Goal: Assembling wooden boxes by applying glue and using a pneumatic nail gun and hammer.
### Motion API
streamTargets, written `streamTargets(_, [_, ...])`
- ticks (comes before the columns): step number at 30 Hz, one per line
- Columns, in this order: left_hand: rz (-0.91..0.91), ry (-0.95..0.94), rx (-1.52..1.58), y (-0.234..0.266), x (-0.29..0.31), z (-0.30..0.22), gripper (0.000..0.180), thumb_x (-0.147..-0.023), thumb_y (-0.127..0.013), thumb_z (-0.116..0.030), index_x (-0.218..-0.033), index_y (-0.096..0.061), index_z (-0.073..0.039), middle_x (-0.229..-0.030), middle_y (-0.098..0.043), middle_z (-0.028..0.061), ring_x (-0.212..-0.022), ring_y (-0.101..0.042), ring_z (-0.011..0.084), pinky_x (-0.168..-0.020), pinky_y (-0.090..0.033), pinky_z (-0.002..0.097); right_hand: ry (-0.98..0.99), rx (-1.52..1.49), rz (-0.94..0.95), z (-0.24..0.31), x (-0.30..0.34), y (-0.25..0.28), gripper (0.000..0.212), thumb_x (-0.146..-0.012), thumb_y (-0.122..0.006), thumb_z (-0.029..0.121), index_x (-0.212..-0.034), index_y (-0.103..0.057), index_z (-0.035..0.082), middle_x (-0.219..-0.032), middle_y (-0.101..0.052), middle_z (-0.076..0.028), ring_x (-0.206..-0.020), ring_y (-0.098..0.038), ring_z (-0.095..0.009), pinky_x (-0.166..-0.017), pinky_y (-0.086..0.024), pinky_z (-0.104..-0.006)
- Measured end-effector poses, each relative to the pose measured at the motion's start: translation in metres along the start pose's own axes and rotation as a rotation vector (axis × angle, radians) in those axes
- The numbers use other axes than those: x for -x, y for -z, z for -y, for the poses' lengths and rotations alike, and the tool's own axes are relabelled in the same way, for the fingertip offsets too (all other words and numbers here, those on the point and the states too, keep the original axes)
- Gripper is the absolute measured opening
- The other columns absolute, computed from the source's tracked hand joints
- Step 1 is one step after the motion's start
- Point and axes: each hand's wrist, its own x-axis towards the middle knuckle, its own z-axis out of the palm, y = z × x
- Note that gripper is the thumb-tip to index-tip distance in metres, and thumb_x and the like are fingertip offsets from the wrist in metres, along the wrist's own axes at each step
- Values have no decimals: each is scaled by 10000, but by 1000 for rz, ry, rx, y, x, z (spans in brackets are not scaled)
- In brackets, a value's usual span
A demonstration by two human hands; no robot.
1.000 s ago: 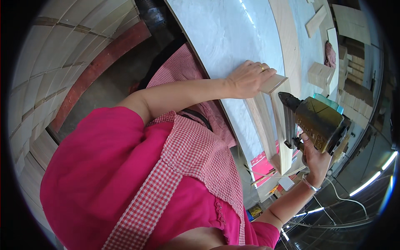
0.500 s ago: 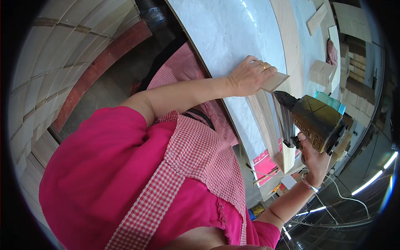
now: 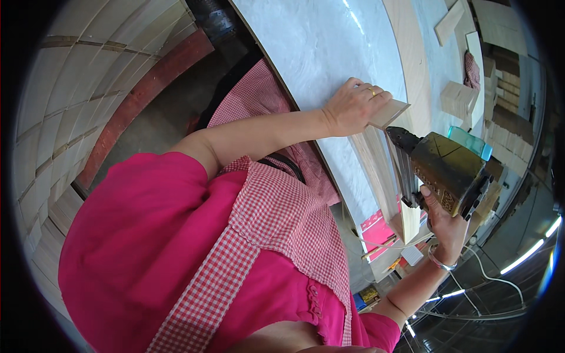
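Observation:
My left hand (image 3: pixel 358 107), a ring on one finger, is closed over a small flat wooden board (image 3: pixel 391 113) and presses it against the ends of some long wooden strips (image 3: pixel 376 170). The strips lie on the pale worktable, running toward the right hand's side. My right hand (image 3: pixel 445 226), with a bracelet at the wrist, grips the handle of a worn, yellow-brown nail gun (image 3: pixel 450 167). The gun's dark nose points at the corner of the small board, touching or very close to it; I cannot tell which. Its magazine lies alongside the strips.
The worktable (image 3: pixel 318 41) has a glossy whitish top. A long plank (image 3: pixel 406 47), a stack of small boards (image 3: pixel 459 99), a reddish cloth (image 3: pixel 471 70) and a teal clear container (image 3: pixel 469 143) lie beyond my hands. Stacked wood panels (image 3: pixel 76 76) rise at left beside a red beam (image 3: pixel 135 97).
The view has shifted very slightly. Both hands, the small board and the nail gun keep almost the same positions relative to each other.

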Motion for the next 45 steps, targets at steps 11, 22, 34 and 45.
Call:
streamTargets(11, [-12,-48,84,11,-2,-3,600,-721,-712,-73,-1276,-496,1,-1210,-590,183,-1114,-577,335,-937,-458,421,254,47,-252,-23,32,2,342,-851,-755,158,-1097,-615,-34,-883,-671,-60,-754,-607,-121,-643,-485,-236])
streamTargets(22, [105,51,99,63,-10,3,464,-813,-581,-39,-1256,-483,56,-1142,-594,236,-1039,-582,398,-893,-479,443,-492,-110,-908,-199,190,4,316,-882,-724,288,-844,-587,6,-547,-468,23,-432,-419,-65,-398,-288,-253])
streamTargets(34, [804,563,-289,141,-102,18,336,-788,-577,-208,-873,-663,106,-815,-676,261,-758,-669,378,-704,-518,460,-738,176,-643,-320,225,-148,587,-861,-596,110,-1388,-405,-62,-1215,-588,-300,-1112,-580,-435,-932,-462,-437])
streamTargets(45, [629,373,-490,123,-121,52,334,-816,-613,-267,-919,-669,46,-799,-676,166,-736,-662,287,-677,-515,399,-820,363,-595,-337,204,-152,524,-879,-638,167,-1318,-491,-80,-1227,-582,-297,-1116,-562,-440,-965,-452,-455])
